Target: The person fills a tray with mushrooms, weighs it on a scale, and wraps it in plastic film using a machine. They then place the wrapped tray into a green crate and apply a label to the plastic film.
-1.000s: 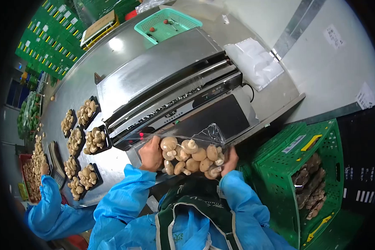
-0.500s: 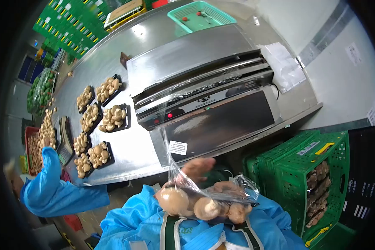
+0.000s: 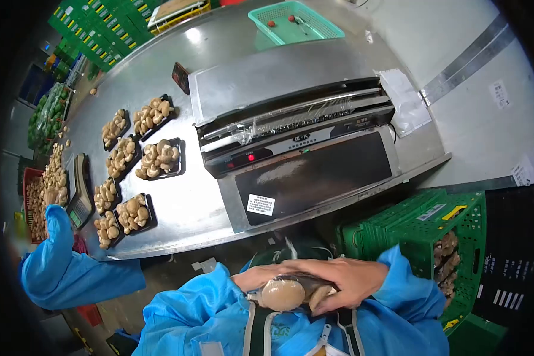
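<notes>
Close to my chest, both hands hold a film-wrapped tray of mushrooms (image 3: 283,295), tilted so its round caps face me. My right hand (image 3: 353,280) wraps over the tray's right end, fingers bent around it. Along the upper left side lies my left hand (image 3: 258,276), its fingers partly hidden behind the tray. Ahead of me on the table is the film-wrapping machine (image 3: 299,142), with a red light lit and a dark plate (image 3: 320,175) in front. Loose film is bunched on its bar.
Several black trays of mushrooms (image 3: 159,159) stand on the steel table (image 3: 202,219), near a scale (image 3: 82,193). A co-worker's blue sleeve (image 3: 80,276) reaches toward loose mushrooms at left. Green crates (image 3: 397,231) stand right; a turquoise basket (image 3: 261,24) sits at back.
The film strand from the machine to the tray is gone. My right hand has come over the tray's right end, covering some mushrooms. My view has shifted slightly.
</notes>
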`<state>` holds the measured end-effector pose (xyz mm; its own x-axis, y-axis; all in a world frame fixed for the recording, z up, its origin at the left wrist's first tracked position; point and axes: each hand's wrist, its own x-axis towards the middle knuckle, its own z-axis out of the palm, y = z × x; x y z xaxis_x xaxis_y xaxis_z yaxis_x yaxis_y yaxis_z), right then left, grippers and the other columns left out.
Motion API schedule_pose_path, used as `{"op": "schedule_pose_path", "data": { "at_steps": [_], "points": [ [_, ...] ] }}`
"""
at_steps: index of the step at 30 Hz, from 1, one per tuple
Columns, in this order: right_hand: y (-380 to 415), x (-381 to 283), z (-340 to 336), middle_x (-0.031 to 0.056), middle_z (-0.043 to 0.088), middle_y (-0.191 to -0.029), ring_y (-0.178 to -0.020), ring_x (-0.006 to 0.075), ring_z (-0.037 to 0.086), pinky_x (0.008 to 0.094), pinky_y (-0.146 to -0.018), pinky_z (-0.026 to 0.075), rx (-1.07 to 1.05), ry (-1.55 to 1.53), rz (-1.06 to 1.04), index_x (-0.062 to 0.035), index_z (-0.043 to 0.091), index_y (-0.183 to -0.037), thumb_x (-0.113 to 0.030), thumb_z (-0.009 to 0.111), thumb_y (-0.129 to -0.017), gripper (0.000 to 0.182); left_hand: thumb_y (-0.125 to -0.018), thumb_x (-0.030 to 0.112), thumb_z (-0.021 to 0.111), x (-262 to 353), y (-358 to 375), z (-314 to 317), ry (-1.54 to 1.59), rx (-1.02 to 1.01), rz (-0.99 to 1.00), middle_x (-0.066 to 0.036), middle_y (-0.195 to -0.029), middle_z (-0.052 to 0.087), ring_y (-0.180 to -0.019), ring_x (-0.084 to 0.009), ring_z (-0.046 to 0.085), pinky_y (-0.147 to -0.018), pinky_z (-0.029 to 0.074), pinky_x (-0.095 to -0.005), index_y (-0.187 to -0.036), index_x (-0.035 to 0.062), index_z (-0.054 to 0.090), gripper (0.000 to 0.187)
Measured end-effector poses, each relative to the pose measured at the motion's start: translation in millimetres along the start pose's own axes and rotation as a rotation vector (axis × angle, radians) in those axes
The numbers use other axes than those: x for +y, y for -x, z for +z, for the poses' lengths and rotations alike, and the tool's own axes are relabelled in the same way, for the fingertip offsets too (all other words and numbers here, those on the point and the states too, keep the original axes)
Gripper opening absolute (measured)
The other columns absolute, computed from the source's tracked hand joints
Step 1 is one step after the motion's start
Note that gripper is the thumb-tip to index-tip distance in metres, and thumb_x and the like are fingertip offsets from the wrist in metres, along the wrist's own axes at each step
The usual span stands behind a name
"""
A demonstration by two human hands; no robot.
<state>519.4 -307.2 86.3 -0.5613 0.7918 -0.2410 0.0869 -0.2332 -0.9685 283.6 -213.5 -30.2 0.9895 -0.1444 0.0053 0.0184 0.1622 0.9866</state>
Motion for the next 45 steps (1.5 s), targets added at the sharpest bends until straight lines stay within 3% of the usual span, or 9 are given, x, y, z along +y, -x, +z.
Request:
{"op": "schedule_pose_path", "data": {
  "at_steps": [2,5,8,9,13,24,33,43,45],
  "points": [
    [21.0,17.0,5.2,0.0219,0.052,-0.122,-0.107,0.0300,0.056,0.0359,-0.088,0.045,0.015,-0.132,0.171,-0.0055,0.025,-0.141,-0.032,0.066,-0.081,0.077,-0.092,0.023,0.053,-1.0,0.8,7.6,-0.049,0.243,0.179,-0.013,-0.119,0.056,-0.109,-0.0224,0.054,-0.095,0.041,-0.0356,-0.119,-0.0019,0.054,0.037],
    [47.7,25.4,5.2,0.0112,0.064,-0.091,-0.077,0.0175,0.062,0.0293,-0.072,0.049,0.020,-0.258,0.373,-0.0072,0.037,-0.134,-0.031,0.064,-0.082,0.064,-0.091,0.028,0.054,48.3,-19.9,1.4,0.430,0.489,-0.524,-0.012,-0.099,0.062,-0.091,-0.0169,0.059,-0.086,0.046,-0.0291,-0.101,-0.0033,0.063,0.034],
    [55.1,43.9,5.0,0.0064,0.063,-0.086,-0.070,0.0113,0.059,0.0264,-0.062,0.048,0.001,-0.378,0.348,-0.0037,0.049,-0.121,-0.033,0.060,-0.085,0.048,-0.088,0.040,0.054,92.7,-65.6,7.7,0.729,0.782,-0.523,-0.014,-0.130,0.048,-0.114,-0.0199,0.050,-0.097,0.038,-0.0306,-0.127,-0.0038,0.045,0.059],
    [50.7,73.0,9.4,0.0039,0.062,-0.095,-0.083,0.0113,0.056,0.0281,-0.075,0.047,-0.005,-0.366,0.290,-0.0022,0.049,-0.124,-0.031,0.061,-0.084,0.051,-0.078,0.050,0.062,71.5,-47.5,5.2,0.610,0.314,-0.351,-0.014,-0.141,0.036,-0.123,-0.0208,0.043,-0.102,0.033,-0.0317,-0.137,-0.0045,0.030,0.087],
    [106.0,94.5,28.0,0.0098,0.060,-0.107,-0.100,0.0161,0.053,0.0316,-0.089,0.042,0.288,-0.378,0.060,-0.0004,0.050,-0.123,-0.046,0.062,-0.083,0.061,-0.069,0.061,0.066,58.1,-36.1,21.0,0.470,0.369,-0.423,-0.013,-0.097,0.064,-0.074,-0.0171,0.063,-0.066,0.048,-0.0245,-0.118,-0.0087,0.049,0.087],
    [212.3,107.1,127.8,0.0052,0.057,-0.108,-0.102,0.0103,0.050,0.0265,-0.091,0.040,1.255,-0.688,-0.531,-0.0009,0.048,-0.122,-0.031,0.049,-0.094,0.041,-0.067,0.066,0.062,136.0,-224.6,72.9,0.271,-0.131,-0.521,-0.026,-0.132,0.039,-0.118,-0.0351,0.045,-0.096,0.039,-0.0416,-0.136,-0.0024,0.031,0.102],
    [282.8,96.7,177.2,0.0008,0.058,-0.089,-0.083,0.0057,0.050,0.0213,-0.073,0.043,1.712,-0.780,-0.418,-0.0021,0.057,-0.102,-0.024,0.056,-0.092,0.024,-0.058,0.076,0.060,114.0,-298.2,151.3,0.105,-0.443,-0.674,-0.023,-0.116,0.056,-0.103,-0.0272,0.059,-0.093,0.044,-0.0358,-0.127,-0.0138,0.040,0.115],
    [537.5,99.1,238.0,0.0020,0.065,-0.083,-0.079,0.0077,0.057,0.0228,-0.069,0.048,2.139,-0.238,-0.068,-0.0020,0.062,-0.102,-0.020,0.057,-0.088,0.023,-0.093,0.041,0.050,77.5,-409.8,253.6,-0.383,-0.783,-0.155,-0.016,-0.120,0.056,-0.109,-0.0181,0.051,-0.092,0.041,-0.0289,-0.133,-0.0050,0.037,0.062],
    [573.6,135.0,249.1,0.0073,0.066,-0.084,-0.079,0.0125,0.060,0.0286,-0.070,0.049,1.937,0.023,0.607,0.0009,0.062,-0.100,-0.027,0.058,-0.088,0.031,-0.092,0.038,0.052,63.4,-414.2,253.3,-0.341,-0.803,-0.199,-0.016,-0.120,0.056,-0.108,-0.0174,0.052,-0.091,0.042,-0.0282,-0.133,-0.0052,0.038,0.061]
  ]
}}
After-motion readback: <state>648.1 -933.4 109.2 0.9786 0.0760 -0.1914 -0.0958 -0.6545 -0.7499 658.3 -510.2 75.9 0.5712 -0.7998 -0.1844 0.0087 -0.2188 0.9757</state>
